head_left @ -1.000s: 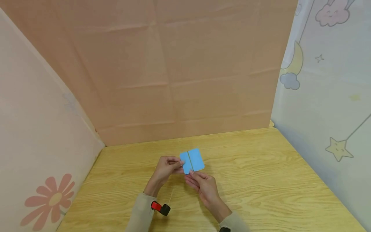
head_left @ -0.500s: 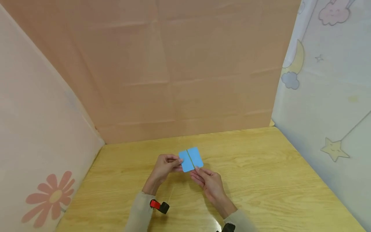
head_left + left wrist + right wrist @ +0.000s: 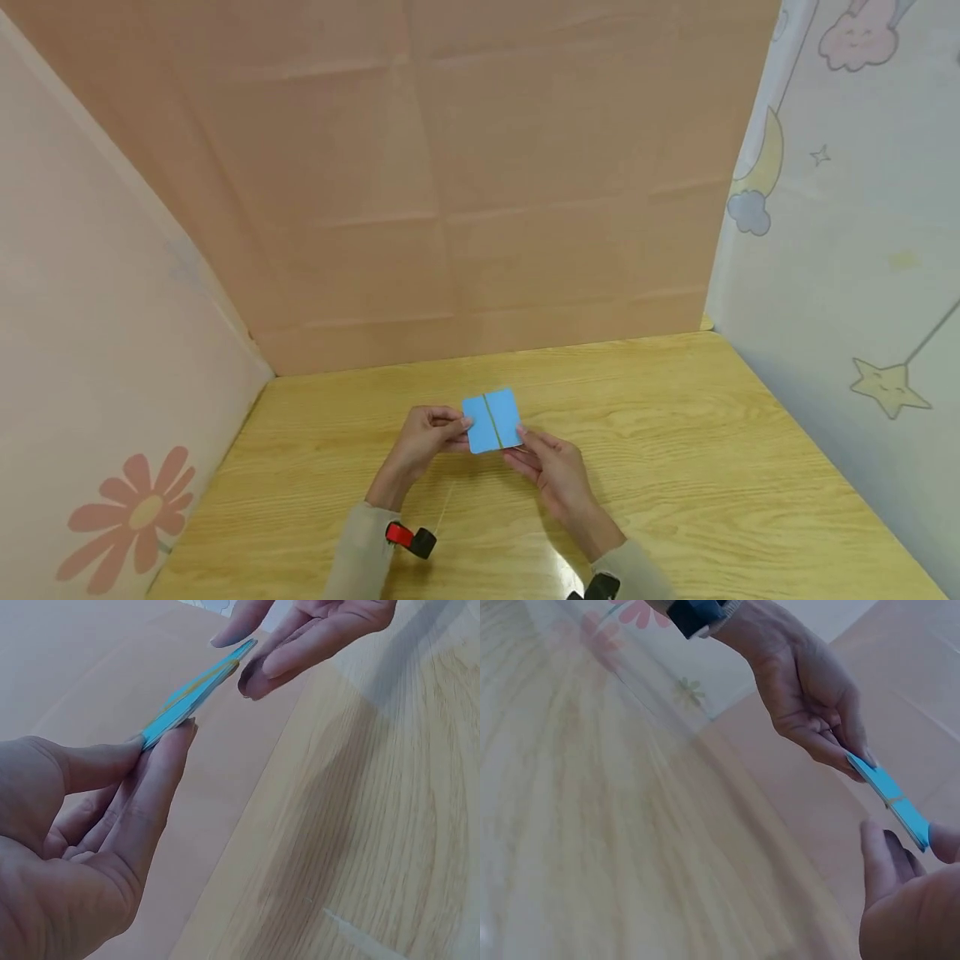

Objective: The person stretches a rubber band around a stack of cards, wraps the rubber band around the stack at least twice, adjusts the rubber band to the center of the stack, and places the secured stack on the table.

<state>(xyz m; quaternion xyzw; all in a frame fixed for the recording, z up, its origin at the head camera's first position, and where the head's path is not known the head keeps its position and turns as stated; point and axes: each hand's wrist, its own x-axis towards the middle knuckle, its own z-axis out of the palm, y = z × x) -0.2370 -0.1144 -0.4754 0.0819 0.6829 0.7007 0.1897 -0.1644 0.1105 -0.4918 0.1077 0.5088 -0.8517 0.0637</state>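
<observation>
A small stack of blue cards [image 3: 491, 421] with rounded corners is held tilted above the table, a thin yellowish-brown band around its middle. My left hand [image 3: 422, 437] pinches its left edge, thumb on top and fingers beneath. My right hand [image 3: 555, 471] is at the lower right corner, thumb near the edge. In the left wrist view the right hand [image 3: 315, 634] has its thumb and fingers spread around the far end of the cards [image 3: 191, 697]. In the right wrist view its fingers [image 3: 881, 862] stand apart from the underside; whether the thumb touches is unclear.
The wood-patterned table [image 3: 675, 467] lies under both hands. A peach cloth [image 3: 450, 183] hangs along its back, with pale printed sheets at the left [image 3: 90, 292] and right [image 3: 847, 275]. A red and black wrist mount [image 3: 411, 539] sits on the left sleeve.
My right hand has shifted right along the lower edge of the cards, from beside the band to the right corner. My left hand keeps its pinch nearly in place.
</observation>
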